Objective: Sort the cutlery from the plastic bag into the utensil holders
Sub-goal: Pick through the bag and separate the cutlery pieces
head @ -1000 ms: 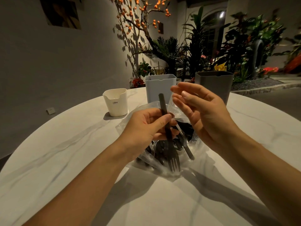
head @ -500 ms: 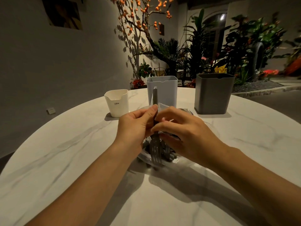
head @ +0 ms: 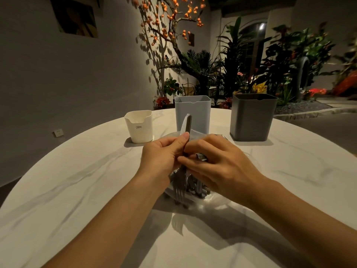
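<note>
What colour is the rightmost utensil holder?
Dark grey; the rightmost holder shows best in the head view.

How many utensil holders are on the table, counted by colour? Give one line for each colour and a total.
White holder: 1
Light blue holder: 1
Dark grey holder: 1
Total: 3 holders
</note>
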{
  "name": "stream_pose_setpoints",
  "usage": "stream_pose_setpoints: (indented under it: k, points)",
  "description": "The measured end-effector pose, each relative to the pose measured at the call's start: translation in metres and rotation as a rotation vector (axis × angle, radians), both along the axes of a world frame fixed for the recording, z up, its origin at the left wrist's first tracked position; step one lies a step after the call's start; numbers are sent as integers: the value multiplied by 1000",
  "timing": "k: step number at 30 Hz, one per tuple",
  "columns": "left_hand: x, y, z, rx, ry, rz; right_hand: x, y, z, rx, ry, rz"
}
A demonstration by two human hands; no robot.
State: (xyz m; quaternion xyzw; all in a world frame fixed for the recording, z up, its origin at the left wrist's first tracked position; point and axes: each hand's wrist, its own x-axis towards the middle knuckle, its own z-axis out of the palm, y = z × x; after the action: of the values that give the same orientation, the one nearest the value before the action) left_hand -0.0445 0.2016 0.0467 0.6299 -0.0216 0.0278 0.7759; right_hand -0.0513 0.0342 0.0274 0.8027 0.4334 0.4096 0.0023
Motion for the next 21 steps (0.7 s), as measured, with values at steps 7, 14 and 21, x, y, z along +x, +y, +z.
stream_pose_setpoints:
  k: [7,14,21]
  points:
    - [-3,-1,10,1,-26,9,-6,12,11,95,-45,91]
    - [14,3,39,251,-281,218,25,4,89,761,273,40]
    - [43,-9,72,266,-237,53,70,3,120,729,365,7]
